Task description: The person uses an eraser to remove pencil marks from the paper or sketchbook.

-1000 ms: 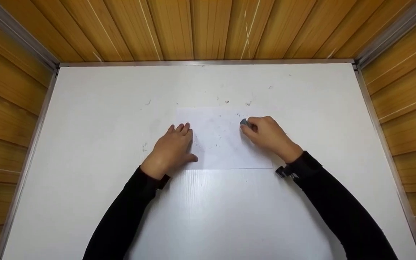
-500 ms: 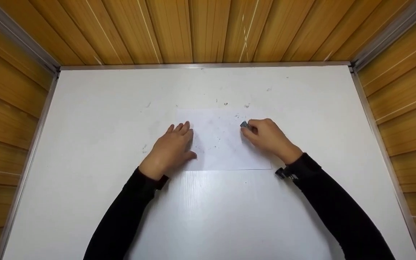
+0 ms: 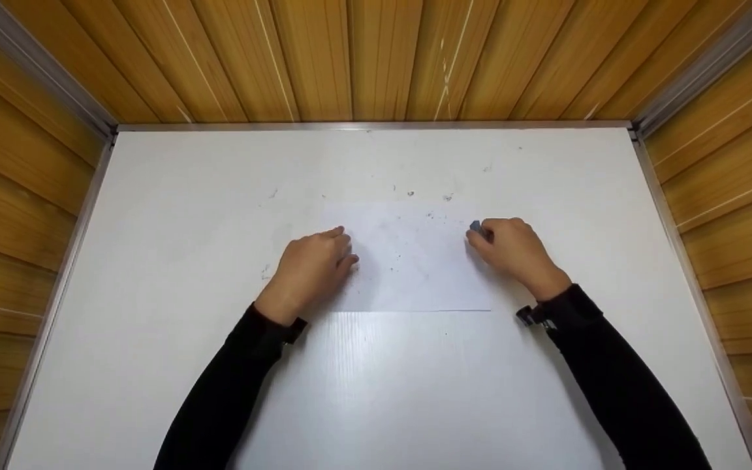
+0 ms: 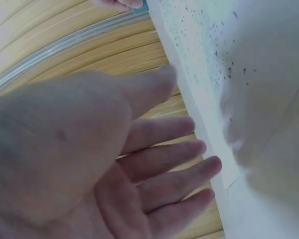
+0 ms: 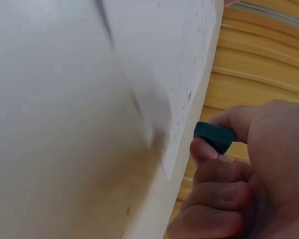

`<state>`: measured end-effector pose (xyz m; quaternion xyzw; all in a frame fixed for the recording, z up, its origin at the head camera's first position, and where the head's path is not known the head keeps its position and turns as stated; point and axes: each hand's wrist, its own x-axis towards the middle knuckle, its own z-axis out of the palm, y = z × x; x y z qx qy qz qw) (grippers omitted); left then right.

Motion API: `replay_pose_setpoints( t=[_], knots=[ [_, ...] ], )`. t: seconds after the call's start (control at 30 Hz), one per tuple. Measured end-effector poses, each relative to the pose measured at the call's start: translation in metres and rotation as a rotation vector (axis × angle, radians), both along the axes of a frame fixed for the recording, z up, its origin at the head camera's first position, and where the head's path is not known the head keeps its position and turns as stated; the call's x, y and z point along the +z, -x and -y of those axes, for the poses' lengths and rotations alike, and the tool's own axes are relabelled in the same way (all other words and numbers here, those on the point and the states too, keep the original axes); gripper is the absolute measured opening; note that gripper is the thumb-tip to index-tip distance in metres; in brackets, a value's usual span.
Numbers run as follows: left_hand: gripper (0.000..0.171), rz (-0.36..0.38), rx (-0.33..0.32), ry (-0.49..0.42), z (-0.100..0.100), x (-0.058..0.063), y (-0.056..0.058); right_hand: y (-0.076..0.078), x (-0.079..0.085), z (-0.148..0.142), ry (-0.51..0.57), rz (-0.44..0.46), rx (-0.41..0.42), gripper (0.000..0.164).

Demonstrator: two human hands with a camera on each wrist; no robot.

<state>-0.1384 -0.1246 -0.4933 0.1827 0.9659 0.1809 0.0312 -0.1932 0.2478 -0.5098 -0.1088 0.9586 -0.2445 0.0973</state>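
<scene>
A white sheet of paper lies on the white table, scattered with small dark crumbs. My left hand is over the paper's left edge with its fingers nearly straight and holding nothing; in the left wrist view the palm and fingers show. Near the upper right edge of the paper, my right hand pinches a small teal eraser between thumb and forefinger. The other fingers of that hand are curled. In the head view, only one end of the eraser shows.
More dark crumbs and smudges lie on the table beyond the paper. Wood-patterned panels with metal edging stand at the back and both sides. A small dark camera sits at the right wrist.
My right hand has moved right with the eraser, to the paper's right edge. The left hand's fingers have drawn closer together, and its thumb has moved up towards them.
</scene>
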Motion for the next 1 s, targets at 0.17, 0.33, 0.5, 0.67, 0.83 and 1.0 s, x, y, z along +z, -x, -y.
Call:
replay_pose_setpoints(
  t=[0.17,0.33,0.5,0.67,0.83,1.0],
  knots=[
    [0.017,-0.095,0.031,-0.064,0.000,-0.006,0.003,0.000,-0.010,-0.013,-0.043,0.064,-0.040,0.047],
    [0.019,-0.085,0.049,-0.051,0.000,-0.012,0.005,0.002,-0.016,-0.020,-0.094,0.086,-0.071,0.051],
    [0.021,-0.081,0.061,-0.055,-0.001,-0.018,0.008,0.006,-0.015,-0.023,-0.144,0.038,-0.090,0.054],
    [0.021,-0.092,0.069,-0.064,-0.003,-0.020,0.010,0.003,-0.016,-0.022,-0.151,-0.051,-0.115,0.051],
    [0.020,-0.163,0.090,-0.081,-0.007,-0.021,0.005,-0.011,-0.018,-0.013,-0.088,-0.259,-0.126,0.042],
    [0.022,-0.308,0.137,-0.078,-0.011,-0.018,-0.005,-0.027,-0.015,0.001,0.002,-0.434,-0.083,0.025]
  ],
)
